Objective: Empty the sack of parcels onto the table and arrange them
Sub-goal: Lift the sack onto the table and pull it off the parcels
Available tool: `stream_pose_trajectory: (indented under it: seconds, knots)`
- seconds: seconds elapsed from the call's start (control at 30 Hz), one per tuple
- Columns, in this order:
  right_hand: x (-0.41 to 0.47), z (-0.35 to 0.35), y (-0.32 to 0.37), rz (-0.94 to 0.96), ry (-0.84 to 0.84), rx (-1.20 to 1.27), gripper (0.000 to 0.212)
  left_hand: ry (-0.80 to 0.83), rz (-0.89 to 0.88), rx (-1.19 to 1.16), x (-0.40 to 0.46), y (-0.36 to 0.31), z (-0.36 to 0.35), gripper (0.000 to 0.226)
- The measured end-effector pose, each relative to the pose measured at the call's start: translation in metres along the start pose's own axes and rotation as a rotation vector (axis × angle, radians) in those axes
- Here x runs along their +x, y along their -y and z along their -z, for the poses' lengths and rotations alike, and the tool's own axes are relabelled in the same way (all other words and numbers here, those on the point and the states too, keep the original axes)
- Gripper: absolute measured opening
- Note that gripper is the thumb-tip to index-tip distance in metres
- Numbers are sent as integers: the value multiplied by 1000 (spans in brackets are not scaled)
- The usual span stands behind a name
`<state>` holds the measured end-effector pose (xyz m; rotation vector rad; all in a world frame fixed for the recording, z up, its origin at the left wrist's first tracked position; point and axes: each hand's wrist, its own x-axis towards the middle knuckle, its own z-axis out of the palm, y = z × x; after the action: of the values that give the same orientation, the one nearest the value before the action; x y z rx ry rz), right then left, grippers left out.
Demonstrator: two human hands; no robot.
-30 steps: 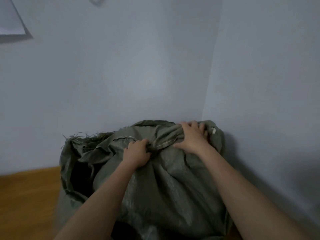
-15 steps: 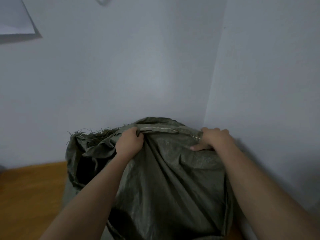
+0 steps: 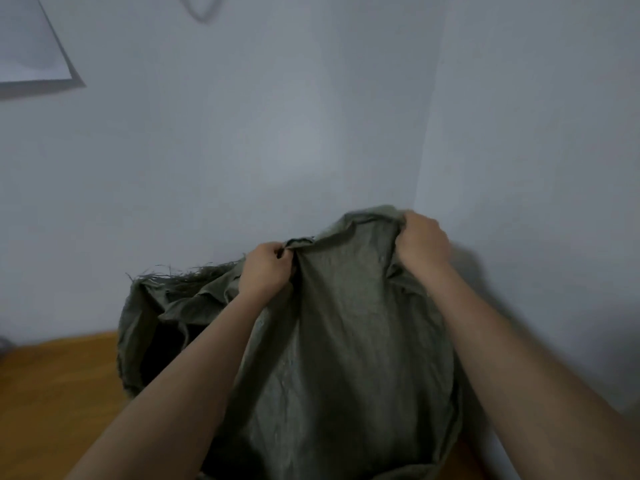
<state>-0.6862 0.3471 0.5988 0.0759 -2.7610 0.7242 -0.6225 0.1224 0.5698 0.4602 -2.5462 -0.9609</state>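
My forearms cross most of the view and cover much of the sack's (image 3: 346, 341) front; its lower end runs off the bottom edge, so I cannot see what it rests on there. Its mouth on the left gapes dark, and I cannot make out anything inside it. The whole picture is a little blurred.

Pale walls (image 3: 242, 150) meet in a corner just behind the sack. A wooden table (image 3: 52, 393) shows at lower left, beside the sack. A light sheet (image 3: 31, 46) hangs on the wall at upper left, cut off by the edge.

The sack is grey-green woven cloth, creased, frayed along its left rim. My left hand (image 3: 265, 270) grips a bunched fold at its top; my right hand (image 3: 422, 242) clutches the raised edge, higher, near the corner.
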Motion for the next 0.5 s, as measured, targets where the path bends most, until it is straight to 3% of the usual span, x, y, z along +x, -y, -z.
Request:
stream_pose_trajectory:
  seconds: [0.07, 0.1, 0.2, 0.3, 0.37, 0.5]
  knots:
    - [0, 2, 3, 75, -255, 68, 42, -21, 15, 49, 0, 1, 2, 42]
    - [1, 2, 6, 123, -267, 144, 43, -34, 29, 70, 1, 0, 2, 40]
    - [-1, -19, 19, 194, 110, 468, 44, 15, 23, 104, 0, 3, -8, 31]
    - [-19, -46, 28, 198, 506, 667, 81, 96, -48, -113, -4, -1, -18, 29]
    - [-26, -63, 28, 180, 603, 624, 108, 132, -7, -245, -7, -7, -21, 25]
    - [-36, -85, 21, 103, 569, 466, 139, 221, 41, -400, -13, -6, -24, 22]
